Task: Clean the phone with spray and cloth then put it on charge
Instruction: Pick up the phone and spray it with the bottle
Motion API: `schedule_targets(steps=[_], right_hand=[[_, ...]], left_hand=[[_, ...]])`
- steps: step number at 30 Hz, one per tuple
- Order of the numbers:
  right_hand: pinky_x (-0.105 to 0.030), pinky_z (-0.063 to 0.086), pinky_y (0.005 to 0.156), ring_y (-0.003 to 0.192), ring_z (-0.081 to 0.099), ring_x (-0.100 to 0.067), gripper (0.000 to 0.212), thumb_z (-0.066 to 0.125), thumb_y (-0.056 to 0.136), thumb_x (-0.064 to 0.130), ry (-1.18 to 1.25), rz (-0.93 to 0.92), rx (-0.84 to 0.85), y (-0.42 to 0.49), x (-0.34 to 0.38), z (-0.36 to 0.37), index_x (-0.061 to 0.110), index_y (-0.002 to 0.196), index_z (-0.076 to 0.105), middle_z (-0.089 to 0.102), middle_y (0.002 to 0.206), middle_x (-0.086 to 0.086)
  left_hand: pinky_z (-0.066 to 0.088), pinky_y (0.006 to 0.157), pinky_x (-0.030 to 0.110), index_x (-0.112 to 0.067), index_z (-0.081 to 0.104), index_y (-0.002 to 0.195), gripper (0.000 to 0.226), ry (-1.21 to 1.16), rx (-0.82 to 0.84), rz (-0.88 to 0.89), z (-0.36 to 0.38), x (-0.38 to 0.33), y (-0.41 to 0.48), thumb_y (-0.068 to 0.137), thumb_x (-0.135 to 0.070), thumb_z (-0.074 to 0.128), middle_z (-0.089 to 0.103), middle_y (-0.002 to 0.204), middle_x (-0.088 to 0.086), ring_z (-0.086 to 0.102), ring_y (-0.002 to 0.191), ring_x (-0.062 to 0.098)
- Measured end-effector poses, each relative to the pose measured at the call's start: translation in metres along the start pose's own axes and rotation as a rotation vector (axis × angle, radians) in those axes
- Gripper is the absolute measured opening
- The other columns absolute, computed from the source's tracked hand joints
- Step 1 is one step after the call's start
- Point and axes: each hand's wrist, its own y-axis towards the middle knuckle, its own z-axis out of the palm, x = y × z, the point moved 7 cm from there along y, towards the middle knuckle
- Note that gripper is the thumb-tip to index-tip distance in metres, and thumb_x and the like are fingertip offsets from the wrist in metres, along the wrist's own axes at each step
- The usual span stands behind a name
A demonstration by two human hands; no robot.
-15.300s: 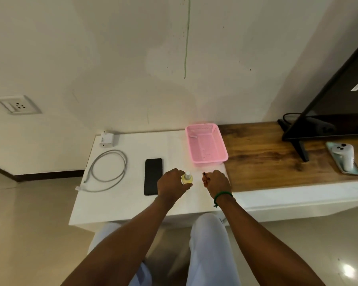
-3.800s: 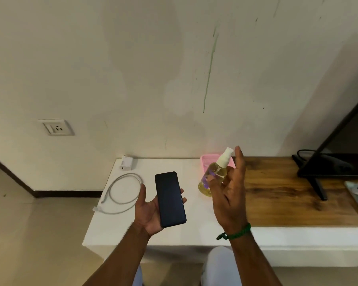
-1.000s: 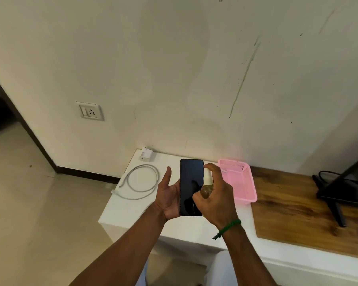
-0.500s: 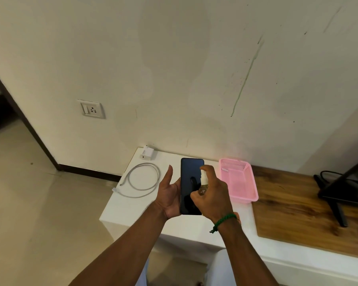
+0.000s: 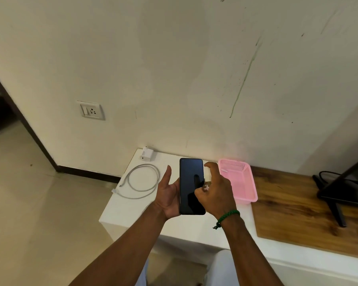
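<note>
left hand (image 5: 170,195) holds the dark phone (image 5: 191,186)
right hand (image 5: 215,193) curls its fingers (image 5: 212,165) round a half-hidden spray bottle (image 5: 207,182); far charger (image 5: 146,154) reads "100w".

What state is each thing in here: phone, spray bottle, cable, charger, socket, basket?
Phone: screen dark, held in the left hand, no cable attached.
Spray bottle: gripped by the right hand, mostly hidden.
Cable: loosely coiled on the table, not attached to the phone.
Charger: lying on the table, unplugged.
Wall socket: nothing plugged in.
Pink basket: upright on the table.
</note>
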Motion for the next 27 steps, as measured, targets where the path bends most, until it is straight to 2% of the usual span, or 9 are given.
schedule_targets(steps=[3,8,11,17,22,27], right_hand=[[-0.024,0.05,0.065,0.068,0.056,-0.019,0.062,0.07,0.07,0.012,0.002,0.006,-0.018,0.003,-0.003,-0.005,0.02,0.123,0.04,0.055,0.077,0.002],[-0.014,0.037,0.058,0.057,0.05,-0.012,0.059,0.069,0.072,0.011,-0.012,-0.003,-0.033,0.01,-0.002,-0.015,0.019,0.123,0.041,0.051,0.066,0.002],[-0.011,0.036,0.056,0.054,0.05,-0.01,0.058,0.07,0.072,0.011,-0.034,0.002,-0.04,0.012,-0.003,-0.017,0.019,0.122,0.042,0.051,0.062,0.002],[-0.021,0.046,0.062,0.057,0.055,-0.016,0.059,0.07,0.073,0.011,-0.043,0.027,-0.007,0.012,-0.008,-0.012,0.019,0.124,0.041,0.055,0.063,-0.001],[-0.023,0.048,0.062,0.057,0.055,-0.016,0.058,0.07,0.072,0.01,-0.049,0.035,0.001,0.012,-0.009,-0.011,0.018,0.122,0.041,0.051,0.062,0.002],[-0.025,0.05,0.062,0.056,0.055,-0.016,0.057,0.069,0.072,0.01,-0.058,0.053,0.01,0.012,-0.012,-0.009,0.018,0.121,0.041,0.049,0.059,0.004]], left_hand=[[0.029,0.109,0.054,-0.02,0.045,0.142,0.092,0.003,-0.004,0.016,0.002,-0.001,-0.001,0.073,-0.08,0.044,0.057,0.13,0.015,0.056,0.114,0.036],[0.028,0.11,0.054,-0.02,0.046,0.142,0.092,0.01,-0.052,0.022,-0.002,-0.001,-0.002,0.072,-0.08,0.046,0.056,0.131,0.015,0.055,0.114,0.035],[0.027,0.11,0.055,-0.02,0.053,0.137,0.088,-0.019,-0.064,0.019,-0.003,-0.001,-0.002,0.072,-0.08,0.045,0.058,0.128,0.014,0.055,0.113,0.035],[0.024,0.112,0.055,-0.019,0.058,0.131,0.086,-0.039,-0.053,0.027,-0.001,-0.002,-0.002,0.073,-0.08,0.042,0.057,0.13,0.017,0.051,0.118,0.036],[0.031,0.108,0.052,-0.019,0.066,0.122,0.083,-0.015,-0.068,0.038,-0.001,-0.003,-0.004,0.074,-0.079,0.036,0.062,0.123,0.016,0.057,0.112,0.034],[0.027,0.11,0.052,-0.018,0.061,0.128,0.086,-0.011,-0.052,0.044,0.001,-0.004,-0.005,0.073,-0.08,0.039,0.059,0.128,0.017,0.054,0.115,0.034]])
